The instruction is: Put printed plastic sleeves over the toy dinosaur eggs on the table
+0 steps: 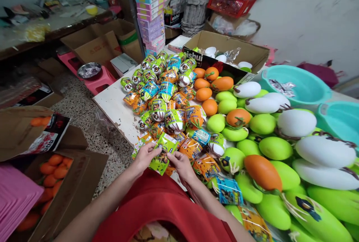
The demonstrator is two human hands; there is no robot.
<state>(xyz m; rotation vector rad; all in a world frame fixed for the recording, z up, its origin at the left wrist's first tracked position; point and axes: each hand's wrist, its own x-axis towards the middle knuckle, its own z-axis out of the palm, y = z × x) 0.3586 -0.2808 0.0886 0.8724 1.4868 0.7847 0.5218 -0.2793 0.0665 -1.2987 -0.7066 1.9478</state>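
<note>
A green printed packet (165, 148) is held between both hands at the near edge of the table. My left hand (145, 158) pinches its left side, and my right hand (181, 163) grips its right edge. Other orange and green packets (207, 165) lie around it, close to my right hand. Beyond the hands is a heap of egg-shaped toys in printed wrappers (157, 109). To the right spreads a pile of unwrapped green (276, 148), orange (262, 172) and white (297, 123) egg-shaped toys, some with dangling strands.
A cardboard box (230, 47) with white pieces stands at the table's back, beside turquoise basins (297, 81). Pink and purple boxes (151, 25) are stacked behind. On the floor to the left, a carton (75, 193) holds orange toys; a metal bowl (89, 70) sits on a pink stool.
</note>
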